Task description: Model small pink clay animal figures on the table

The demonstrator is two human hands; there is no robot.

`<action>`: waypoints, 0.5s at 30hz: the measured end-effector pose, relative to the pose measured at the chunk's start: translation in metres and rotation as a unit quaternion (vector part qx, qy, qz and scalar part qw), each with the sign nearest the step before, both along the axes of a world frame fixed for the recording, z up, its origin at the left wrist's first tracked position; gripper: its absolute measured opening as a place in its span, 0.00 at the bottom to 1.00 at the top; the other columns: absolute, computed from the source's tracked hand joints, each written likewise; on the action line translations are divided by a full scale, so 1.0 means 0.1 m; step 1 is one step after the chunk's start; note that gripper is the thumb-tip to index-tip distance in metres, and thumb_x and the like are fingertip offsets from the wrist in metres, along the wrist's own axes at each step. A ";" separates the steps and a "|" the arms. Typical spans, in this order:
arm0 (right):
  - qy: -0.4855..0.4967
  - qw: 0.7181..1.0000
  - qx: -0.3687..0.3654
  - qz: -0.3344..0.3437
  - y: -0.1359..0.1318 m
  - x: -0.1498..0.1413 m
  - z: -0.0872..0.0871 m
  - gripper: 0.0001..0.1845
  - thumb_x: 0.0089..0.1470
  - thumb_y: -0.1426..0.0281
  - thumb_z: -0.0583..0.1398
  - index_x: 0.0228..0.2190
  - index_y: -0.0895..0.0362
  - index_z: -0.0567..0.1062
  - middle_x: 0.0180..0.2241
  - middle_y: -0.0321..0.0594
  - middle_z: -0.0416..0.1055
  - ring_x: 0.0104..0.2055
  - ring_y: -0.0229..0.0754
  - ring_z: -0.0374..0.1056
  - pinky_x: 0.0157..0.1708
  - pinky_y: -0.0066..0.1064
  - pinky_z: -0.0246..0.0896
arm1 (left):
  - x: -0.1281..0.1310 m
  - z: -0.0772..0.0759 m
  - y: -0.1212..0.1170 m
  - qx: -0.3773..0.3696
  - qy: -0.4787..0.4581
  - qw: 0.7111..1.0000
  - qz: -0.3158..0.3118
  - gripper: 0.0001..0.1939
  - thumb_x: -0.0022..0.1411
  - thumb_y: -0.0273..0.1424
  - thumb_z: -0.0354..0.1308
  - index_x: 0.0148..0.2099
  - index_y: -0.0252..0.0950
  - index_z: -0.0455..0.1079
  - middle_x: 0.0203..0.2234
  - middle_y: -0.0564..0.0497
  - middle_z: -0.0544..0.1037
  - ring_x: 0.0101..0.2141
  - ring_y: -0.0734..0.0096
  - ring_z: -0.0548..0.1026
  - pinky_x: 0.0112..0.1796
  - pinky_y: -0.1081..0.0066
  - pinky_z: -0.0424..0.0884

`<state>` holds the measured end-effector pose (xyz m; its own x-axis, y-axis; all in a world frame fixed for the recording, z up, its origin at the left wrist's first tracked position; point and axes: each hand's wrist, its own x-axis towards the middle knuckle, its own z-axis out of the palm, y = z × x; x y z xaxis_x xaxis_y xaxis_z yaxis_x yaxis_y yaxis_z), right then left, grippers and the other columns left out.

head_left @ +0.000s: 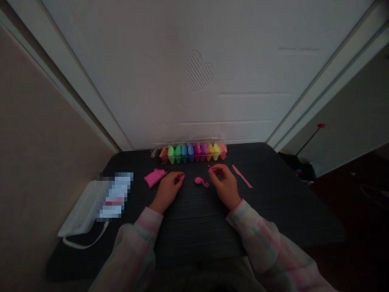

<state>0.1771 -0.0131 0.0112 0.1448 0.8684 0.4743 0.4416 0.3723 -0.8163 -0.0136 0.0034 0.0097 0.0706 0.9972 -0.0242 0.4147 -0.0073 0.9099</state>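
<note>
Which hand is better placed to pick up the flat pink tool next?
Right, I think: the pink tool lies just beside the right hand, though that holds pink clay; the left hand is farther away.

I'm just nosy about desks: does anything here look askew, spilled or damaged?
Nothing looks spilled or broken. The pink packet beside the left hand looks slightly odd: its far end is crumpled, perhaps from opening. The pink knife lies slanted, probably harmlessly.

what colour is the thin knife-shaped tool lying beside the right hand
Pink, seen in the head view: the knife-shaped tool.
</note>
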 end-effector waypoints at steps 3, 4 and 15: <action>0.008 1.000 -0.016 0.019 -0.03 -0.04 0.00 0.05 0.51 0.69 0.57 0.32 0.56 0.68 0.28 0.37 0.70 0.29 0.37 0.68 0.31 0.30 0.65 | 0.04 0.02 -0.03 -0.057 -0.108 0.992 -0.017 0.16 0.49 0.33 0.59 0.41 0.33 0.68 0.32 0.48 0.75 0.34 0.66 0.74 0.38 0.64 0.70; 0.006 0.999 -0.019 0.030 -0.05 -0.05 0.01 0.05 0.51 0.68 0.57 0.32 0.56 0.68 0.28 0.37 0.70 0.29 0.37 0.68 0.31 0.30 0.65 | 0.07 0.03 -0.05 -0.075 -0.144 0.987 -0.022 0.17 0.49 0.34 0.59 0.42 0.33 0.67 0.32 0.48 0.75 0.34 0.67 0.74 0.36 0.66 0.70; -0.059 0.984 0.041 0.165 -0.20 -0.13 0.13 0.03 0.49 0.72 0.59 0.30 0.56 0.71 0.35 0.43 0.71 0.39 0.41 0.68 0.38 0.33 0.65 | 0.22 0.13 -0.20 -0.198 -0.405 0.892 -0.029 0.14 0.40 0.24 0.66 0.33 0.32 0.69 0.24 0.54 0.76 0.26 0.79 0.72 0.30 0.76 0.67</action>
<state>0.1645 -0.0329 0.0240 -0.1996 0.8168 0.5413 0.3754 0.5740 -0.7277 0.0082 -0.0161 0.0226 0.2762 0.9156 -0.2924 -0.3697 0.3820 0.8470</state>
